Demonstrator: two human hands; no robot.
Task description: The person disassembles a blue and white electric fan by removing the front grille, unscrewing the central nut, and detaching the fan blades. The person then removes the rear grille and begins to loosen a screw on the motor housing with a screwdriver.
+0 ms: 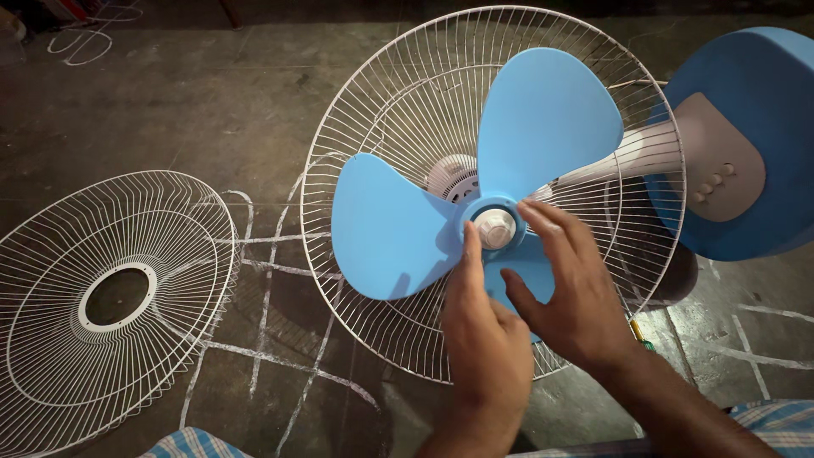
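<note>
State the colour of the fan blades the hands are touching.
The blades are light blue, around a white hub cap; the head view shows this best.

The fan blades (398,229) are made of smooth blue plastic with a soft, matt look, and the white cap (494,227) in the middle is shiny plastic. Both cages, the one behind the blades (373,119) and the loose one (110,297) on the floor, are made of thin white coated metal wire. The floor (212,110) is rough grey concrete marked with chalky white lines.
</note>
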